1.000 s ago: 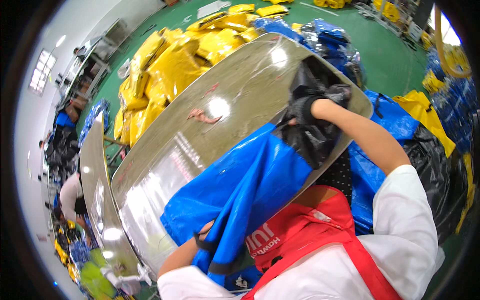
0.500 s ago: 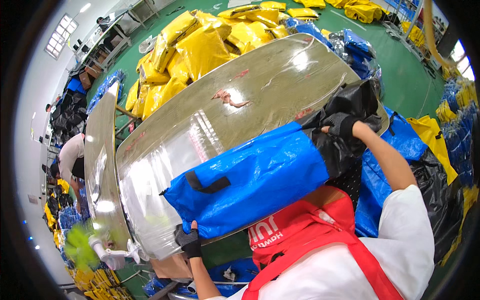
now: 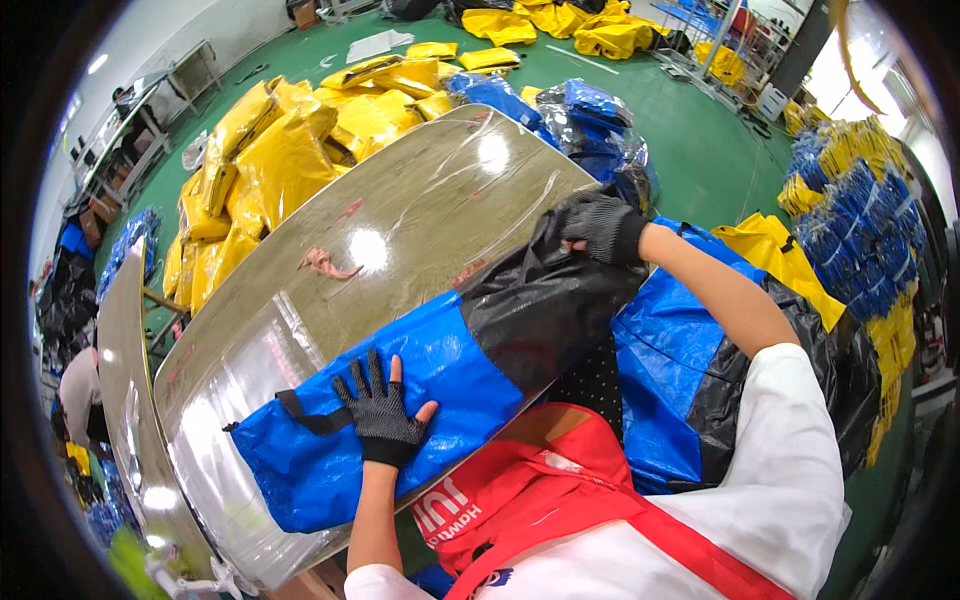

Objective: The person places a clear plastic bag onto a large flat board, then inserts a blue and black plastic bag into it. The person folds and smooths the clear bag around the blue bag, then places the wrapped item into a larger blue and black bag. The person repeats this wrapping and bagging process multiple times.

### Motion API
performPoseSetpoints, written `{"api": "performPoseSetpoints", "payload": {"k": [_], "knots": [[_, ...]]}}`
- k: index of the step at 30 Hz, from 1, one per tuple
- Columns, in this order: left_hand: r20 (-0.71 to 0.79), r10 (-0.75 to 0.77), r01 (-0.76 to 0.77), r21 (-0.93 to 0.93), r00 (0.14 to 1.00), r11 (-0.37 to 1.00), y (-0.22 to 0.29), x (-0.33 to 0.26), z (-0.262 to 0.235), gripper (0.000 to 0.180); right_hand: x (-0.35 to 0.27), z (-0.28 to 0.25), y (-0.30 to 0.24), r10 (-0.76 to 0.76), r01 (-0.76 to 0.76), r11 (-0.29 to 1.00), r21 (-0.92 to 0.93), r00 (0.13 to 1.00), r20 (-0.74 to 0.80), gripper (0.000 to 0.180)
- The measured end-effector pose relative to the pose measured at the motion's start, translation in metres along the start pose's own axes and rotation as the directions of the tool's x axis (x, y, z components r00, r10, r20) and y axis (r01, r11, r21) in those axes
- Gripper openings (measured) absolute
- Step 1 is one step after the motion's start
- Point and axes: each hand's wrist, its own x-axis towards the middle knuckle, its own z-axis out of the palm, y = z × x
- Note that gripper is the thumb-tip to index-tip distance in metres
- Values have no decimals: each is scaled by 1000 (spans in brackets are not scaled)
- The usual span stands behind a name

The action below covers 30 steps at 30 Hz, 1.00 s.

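Note:
A long blue bag (image 3: 470,390) with a black end section (image 3: 530,310) lies slantwise along the near edge of the table. My left hand (image 3: 385,415), in a black half-finger glove, rests flat on the blue part with its fingers spread, beside a black strap handle (image 3: 312,415). At the far right end, my gloved right hand (image 3: 605,228) is closed on the gathered black material of the bag. Its fingertips are partly hidden by the folds.
Clear plastic sheets (image 3: 215,410) lie on the shiny table (image 3: 430,200), under the bag's left end. Yellow packed bags (image 3: 285,150) are heaped behind. More blue and black bags (image 3: 660,370) hang at my right. A second table (image 3: 125,390) stands left, near a bending person (image 3: 80,395).
My left hand has left the bag's near-left corner and now lies flat on its middle. My right hand has drawn the black end out, straighter and longer. The view has shifted right.

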Motion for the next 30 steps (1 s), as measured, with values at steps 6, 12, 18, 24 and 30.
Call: {"api": "performPoseSetpoints", "payload": {"k": [6, 12, 18, 24, 30], "knots": [[50, -48, 47, 25, 998, 999, -2, -8, -3, 97, -67, -6, -25, 206, -144, 940, 310, 962, -178, 41], [65, -48, 45, 48, 997, 998, 0, -5, 3, 96, -53, 52, -43, 375, -379, 919, 111, 926, 56, 50], [-32, -120, 117, -100, 992, 988, 18, 25, 4, 80, -21, 39, -32, 428, -497, 864, 77, 807, 407, 61], [-56, 181, -186, -96, 982, 978, 102, 75, 17, 74, -23, 20, -58, 326, -369, 918, -147, 911, -252, 58], [-57, 173, -178, -100, 983, 979, 108, 76, 17, 72, -22, 22, -48, 423, -442, 869, 223, 897, 130, 42]]}}
